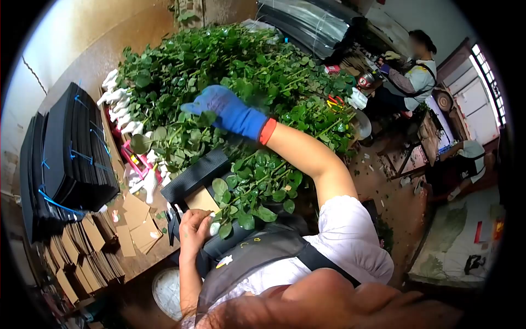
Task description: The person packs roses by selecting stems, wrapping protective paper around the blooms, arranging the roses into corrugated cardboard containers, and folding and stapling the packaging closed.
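In the head view, your left grip [196, 230] clasps the white end of a leafy bunch [257, 189], its rounded leaves glossy green, at the surface's [153, 257] near edge; whether your blue-gloved right grip [216, 108], at the leaf pile [208, 60], grasps anything, I cannot tell.

Our right hand [222, 109], gloved in blue, is at eleven o'clock, its arm [309, 152] bent. Our bare left hand [195, 230] curls its fingers [200, 214] between seven and eight o'clock.

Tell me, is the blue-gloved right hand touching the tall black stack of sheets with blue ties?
Apart. The head view shows green leaves and white bundles between the blue-gloved hand and the black stack.
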Tool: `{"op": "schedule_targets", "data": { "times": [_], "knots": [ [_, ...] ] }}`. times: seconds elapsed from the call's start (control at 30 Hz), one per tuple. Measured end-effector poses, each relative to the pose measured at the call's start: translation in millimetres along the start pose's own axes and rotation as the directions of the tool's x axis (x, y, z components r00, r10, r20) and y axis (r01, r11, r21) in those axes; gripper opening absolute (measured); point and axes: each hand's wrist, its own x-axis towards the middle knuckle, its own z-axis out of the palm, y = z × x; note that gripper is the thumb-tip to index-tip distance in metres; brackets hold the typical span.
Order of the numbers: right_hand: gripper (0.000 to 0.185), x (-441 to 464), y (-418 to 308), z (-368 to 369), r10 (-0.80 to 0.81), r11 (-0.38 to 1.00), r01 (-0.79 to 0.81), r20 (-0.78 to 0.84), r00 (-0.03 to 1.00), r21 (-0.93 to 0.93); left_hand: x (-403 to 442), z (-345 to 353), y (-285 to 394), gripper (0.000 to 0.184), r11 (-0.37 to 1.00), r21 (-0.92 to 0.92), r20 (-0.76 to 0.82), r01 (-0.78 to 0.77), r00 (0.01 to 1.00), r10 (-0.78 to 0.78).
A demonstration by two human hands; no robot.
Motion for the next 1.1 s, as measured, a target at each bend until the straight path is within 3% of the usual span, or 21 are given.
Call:
{"op": "schedule_targets", "data": {
  "times": [0.03, 0.1, 0.13, 0.17, 0.23, 0.33, 0.37, 0.4, 0.43, 0.5, 0.57, 0.63, 0.67, 0.7, 0.73, 0.83, 0.87, 0.9, 0.93, 1.03, 1.1],
  "knots": [
    [0.021, -2, -3, -2, -0.005, 0.998, 0.006, 0.01, 1.0, -0.063, 0, 0, 2, 0.02, 0.999, -0.023, 0.004, 0.032, 0.999, -0.032],
    [0.018, -14, 2, 6, 0.112, 0.982, -0.119, 0.057, 0.992, 0.146, -2, 2, -4, 0.019, 0.999, -0.037, -0.031, 0.01, 0.999, -0.011],
    [0.022, -18, 5, 0, 0.042, 0.998, -0.045, 0.084, 0.996, 0.042, -2, 3, -7, 0.019, 1.0, -0.024, -0.034, -0.007, 0.999, 0.006],
    [0.022, -26, 30, 22, 0.145, 0.971, -0.184, 0.239, 0.96, 0.152, -3, 3, -8, 0.019, 1.0, -0.002, -0.037, -0.012, 0.999, 0.012],
    [0.02, -45, 61, 19, 0.212, 0.977, -0.193, 0.325, 0.921, -0.091, -2, 1, -3, 0.02, 0.999, 0.036, -0.036, -0.016, 0.999, 0.017],
    [0.017, -49, 74, -2, 0.466, 0.852, -0.168, 0.574, 0.673, -0.495, -5, 2, -7, 0.018, 1.0, 0.012, -0.04, -0.028, 0.999, 0.028],
    [0.025, -43, 68, -18, 0.514, 0.841, -0.236, 0.585, 0.628, -0.486, -4, 3, -10, 0.018, 0.998, 0.02, -0.048, -0.058, 0.997, 0.058],
    [0.03, -50, 68, -26, 0.377, 0.905, -0.234, 0.412, 0.829, -0.357, -3, 5, -9, 0.017, 0.998, -0.003, -0.054, -0.066, 0.996, 0.066],
    [0.037, -52, 61, -38, 0.229, 0.956, -0.185, 0.188, 0.955, -0.228, -4, 5, -10, 0.017, 0.997, -0.023, -0.054, -0.069, 0.996, 0.068],
    [0.042, -39, 40, -69, 0.14, 0.976, -0.117, 0.123, 0.982, -0.183, -3, 6, -18, 0.017, 0.994, 0.003, -0.062, -0.112, 0.992, 0.112],
    [0.035, -34, 22, -93, 0.066, 0.991, -0.073, -0.059, 0.996, -0.112, -4, 9, -19, 0.017, 0.995, -0.074, -0.071, -0.069, 0.995, 0.064],
    [0.031, -33, 3, -119, 0.0, 1.0, 0.001, -0.058, 0.998, 0.016, -2, 11, -28, 0.015, 0.993, -0.06, -0.075, -0.098, 0.993, 0.093],
    [0.021, -34, -10, -134, -0.017, 0.995, 0.019, -0.027, 1.0, 0.096, -2, 11, -27, 0.013, 0.992, -0.093, -0.077, -0.084, 0.994, 0.077],
    [0.014, -35, -28, -144, 0.02, 0.992, -0.033, 0.109, 0.994, 0.119, -4, 11, -28, 0.012, 0.99, -0.126, -0.078, -0.067, 0.995, 0.058],
    [0.012, -43, -40, -146, -0.035, 0.984, 0.005, 0.168, 0.985, 0.176, -3, 14, -45, 0.027, 0.992, -0.115, -0.045, 0.043, 0.998, -0.048],
    [0.013, -72, -65, -131, -0.142, 0.959, 0.021, 0.417, 0.898, 0.282, -8, 22, -40, 0.055, 0.748, -0.633, -0.006, 0.198, 0.966, -0.26],
    [0.012, -80, -68, -123, -0.121, 0.977, -0.001, 0.562, 0.819, 0.212, 0, 17, -41, 0.081, 0.988, -0.108, -0.149, 0.107, 0.981, -0.123],
    [0.012, -85, -71, -118, -0.088, 0.99, -0.01, 0.69, 0.718, 0.137, -1, 23, -49, 0.087, 0.828, -0.561, -0.104, 0.019, 0.99, -0.094],
    [0.012, -87, -73, -115, -0.014, 0.998, -0.047, 0.803, 0.596, 0.052, -3, 22, -57, 0.091, 0.826, -0.564, -0.098, -0.004, 0.993, -0.063],
    [0.014, -98, -76, -109, 0.062, 0.996, -0.079, 0.889, 0.455, -0.029, -6, 22, -40, 0.093, 0.841, -0.541, -0.144, 0.014, 0.984, -0.109],
    [0.018, -100, -78, -108, 0.053, 0.995, -0.095, 0.889, 0.455, -0.01, -7, 20, -26, 0.088, 0.864, -0.497, -0.146, 0.075, 0.975, -0.168]
  ]
}}
